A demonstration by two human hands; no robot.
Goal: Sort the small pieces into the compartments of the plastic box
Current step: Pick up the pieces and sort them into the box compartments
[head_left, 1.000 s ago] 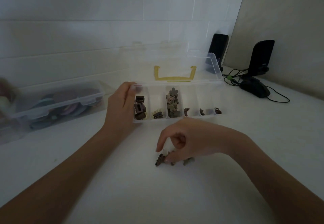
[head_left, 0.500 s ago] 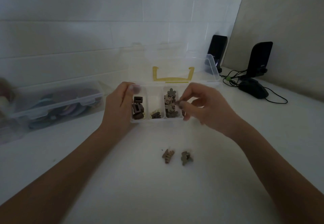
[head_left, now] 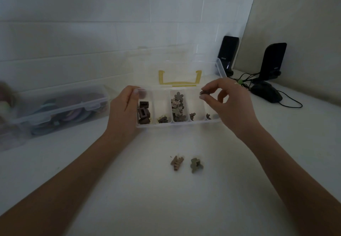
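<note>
A small piece [head_left: 203,92] is pinched by the right hand [head_left: 227,104] above the plastic box [head_left: 178,125], whose left end is gripped by the left hand [head_left: 123,114].

Your view is dim and a little grainy, soft light falls on the white table [head_left: 239,189] at the centre, far left storage box [head_left: 60,106] blurred, wall [head_left: 92,32] lines bent by the wide lens, corners dark.

Plastic box [head_left: 177,125] behind two loose pieces [head_left: 185,163]; speakers [head_left: 228,55] right, behind.
</note>
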